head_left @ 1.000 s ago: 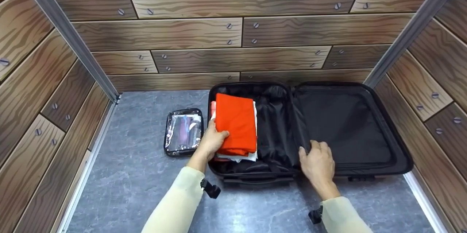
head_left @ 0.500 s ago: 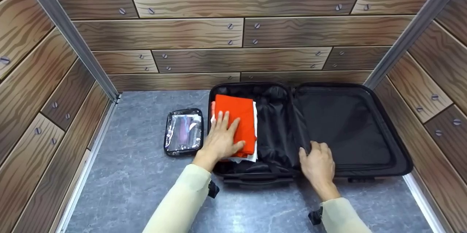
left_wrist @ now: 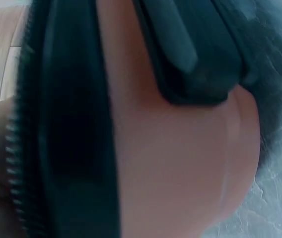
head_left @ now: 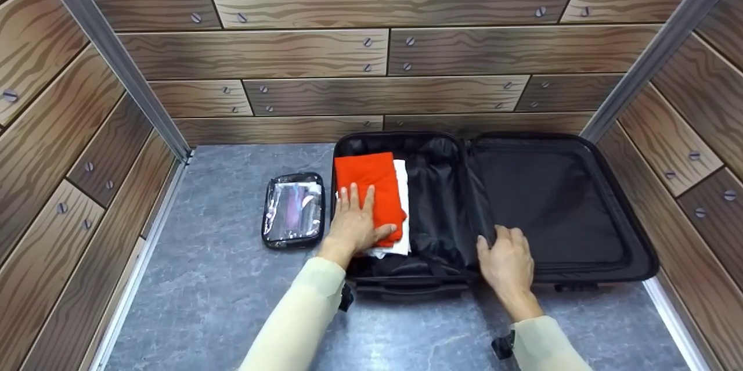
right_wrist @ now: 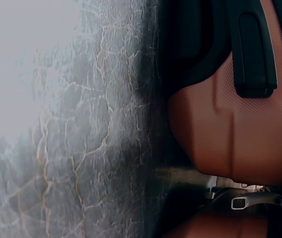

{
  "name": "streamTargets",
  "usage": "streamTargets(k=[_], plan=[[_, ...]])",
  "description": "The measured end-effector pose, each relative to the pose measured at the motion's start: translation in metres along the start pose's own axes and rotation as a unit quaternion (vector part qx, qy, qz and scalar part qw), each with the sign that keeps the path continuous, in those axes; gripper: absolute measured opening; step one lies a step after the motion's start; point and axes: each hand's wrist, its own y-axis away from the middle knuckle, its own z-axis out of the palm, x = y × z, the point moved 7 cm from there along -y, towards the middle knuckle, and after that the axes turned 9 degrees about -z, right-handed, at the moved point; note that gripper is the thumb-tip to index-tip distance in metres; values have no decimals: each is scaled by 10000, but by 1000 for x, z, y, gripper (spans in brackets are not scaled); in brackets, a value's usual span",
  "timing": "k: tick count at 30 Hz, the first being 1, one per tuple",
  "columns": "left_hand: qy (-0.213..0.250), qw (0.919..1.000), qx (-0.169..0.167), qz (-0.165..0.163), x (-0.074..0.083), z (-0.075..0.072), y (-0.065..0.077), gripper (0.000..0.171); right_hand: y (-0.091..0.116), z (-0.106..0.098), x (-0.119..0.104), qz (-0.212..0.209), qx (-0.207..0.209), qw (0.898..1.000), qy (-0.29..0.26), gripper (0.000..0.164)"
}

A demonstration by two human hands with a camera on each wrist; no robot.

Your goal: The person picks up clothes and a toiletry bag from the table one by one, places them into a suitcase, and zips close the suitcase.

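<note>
My left hand (head_left: pixel 353 227) lies spread on a folded red cloth (head_left: pixel 371 170) inside the left half of an open suitcase (head_left: pixel 406 279). White fabric (head_left: pixel 401 185) shows from under the red cloth along its right side and front. My right hand (head_left: pixel 506 259) grips the suitcase's near edge where the two halves meet, its thumb beside the dark lining flap (head_left: pixel 477 208). In the left wrist view, the case's reddish-brown shell (left_wrist: pixel 176 163) and zip fill the picture, with skin at the left edge. The right wrist view shows the shell (right_wrist: pixel 240 134) and a black handle (right_wrist: pixel 255 54).
A clear zipped pouch (head_left: pixel 293 211) with toiletry-like items lies left of the suitcase on the grey marbled floor (head_left: pixel 220 278). The suitcase's right half (head_left: pixel 551 208) lies unfolded near the right wall (head_left: pixel 656 197). Wood-patterned panels (head_left: pixel 313 51) stand behind.
My left hand has gone from holding the red cloth's left edge to lying on top of it. The cloth has shifted left, baring more white fabric. My right hand has stayed put.
</note>
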Motion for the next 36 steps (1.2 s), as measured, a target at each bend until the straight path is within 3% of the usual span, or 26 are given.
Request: streamTargets(k=[11, 23, 31, 36], plan=[[-79, 9999, 76, 5, 0, 4, 0, 103, 0, 0, 1, -31, 26, 10000, 20, 49], [407, 9989, 181, 114, -3, -6, 6, 101, 0, 0, 0, -60, 12, 9999, 115, 51], [779, 9962, 343, 183, -7, -13, 9, 91, -1, 0, 0, 9, -80, 9999, 99, 51], [898, 9930, 701, 313, -12, -21, 11, 75, 0, 0, -1, 0, -116, 9999, 85, 51]])
